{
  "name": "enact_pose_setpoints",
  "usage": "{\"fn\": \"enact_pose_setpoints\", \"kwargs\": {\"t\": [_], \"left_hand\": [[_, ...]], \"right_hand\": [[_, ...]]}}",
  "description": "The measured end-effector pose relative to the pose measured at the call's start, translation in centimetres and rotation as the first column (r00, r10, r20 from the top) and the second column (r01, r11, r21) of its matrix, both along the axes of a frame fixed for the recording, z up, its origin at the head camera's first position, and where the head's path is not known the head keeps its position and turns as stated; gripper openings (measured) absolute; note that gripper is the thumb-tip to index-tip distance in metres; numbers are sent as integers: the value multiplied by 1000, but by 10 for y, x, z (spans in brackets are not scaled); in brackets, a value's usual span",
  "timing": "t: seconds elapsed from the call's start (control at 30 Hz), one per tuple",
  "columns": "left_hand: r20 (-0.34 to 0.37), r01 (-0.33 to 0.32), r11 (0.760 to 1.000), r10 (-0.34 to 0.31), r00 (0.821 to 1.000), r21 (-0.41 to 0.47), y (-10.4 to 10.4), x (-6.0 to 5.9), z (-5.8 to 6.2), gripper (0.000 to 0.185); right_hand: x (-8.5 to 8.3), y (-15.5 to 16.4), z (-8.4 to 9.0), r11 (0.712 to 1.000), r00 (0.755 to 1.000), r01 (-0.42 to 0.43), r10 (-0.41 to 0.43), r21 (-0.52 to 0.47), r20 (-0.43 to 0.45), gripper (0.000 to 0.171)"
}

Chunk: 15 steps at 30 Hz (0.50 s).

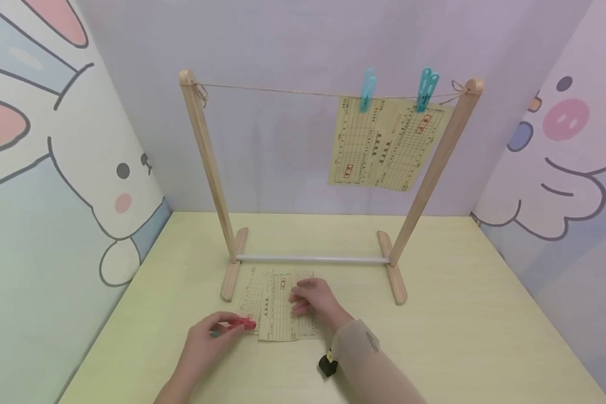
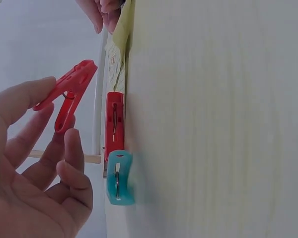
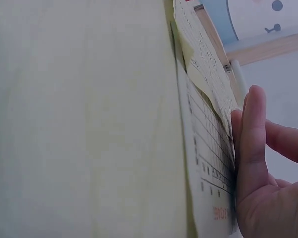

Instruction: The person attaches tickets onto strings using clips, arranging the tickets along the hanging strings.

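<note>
My left hand (image 1: 217, 331) pinches a red clothespin (image 1: 243, 324) between thumb and fingers, just off the table at the left edge of the sheets. In the left wrist view that red clothespin (image 2: 67, 101) is held above a second red clothespin (image 2: 114, 124) and a teal clothespin (image 2: 119, 178), both lying on the table. My right hand (image 1: 310, 300) rests with fairly straight fingers (image 3: 251, 148) on a few overlapping yellow printed sheets (image 1: 275, 314) that lie flat in front of the rack. The top sheet's edge (image 3: 208, 84) lifts slightly.
A wooden rack (image 1: 209, 168) with a string (image 1: 283, 91) stands behind the sheets. At the string's right end, two blue clothespins (image 1: 367, 90) hold hanging yellow sheets (image 1: 384, 143). Cartoon-printed walls close in the pale table (image 1: 485, 314) on three sides.
</note>
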<state>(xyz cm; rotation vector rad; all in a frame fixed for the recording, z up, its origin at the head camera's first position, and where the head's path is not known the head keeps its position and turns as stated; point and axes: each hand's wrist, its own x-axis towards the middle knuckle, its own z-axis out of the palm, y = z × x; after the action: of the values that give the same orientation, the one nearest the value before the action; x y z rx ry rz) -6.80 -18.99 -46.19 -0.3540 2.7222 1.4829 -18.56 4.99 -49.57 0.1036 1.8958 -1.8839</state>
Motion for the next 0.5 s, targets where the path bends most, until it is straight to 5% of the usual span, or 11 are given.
{"fn": "enact_pose_setpoints", "kwargs": {"t": [0.23,0.5], "left_hand": [[-38,4,1000,-4,999,-8,2,-2,0,32],[2,-9,1000,9,1000,27,2,-4,-4,34]], "right_hand": [[-6,0,1,999,1000,-9,10,-33,28,51],[-5,-1,-2,999,999,-25,26,-31,33,50]]}}
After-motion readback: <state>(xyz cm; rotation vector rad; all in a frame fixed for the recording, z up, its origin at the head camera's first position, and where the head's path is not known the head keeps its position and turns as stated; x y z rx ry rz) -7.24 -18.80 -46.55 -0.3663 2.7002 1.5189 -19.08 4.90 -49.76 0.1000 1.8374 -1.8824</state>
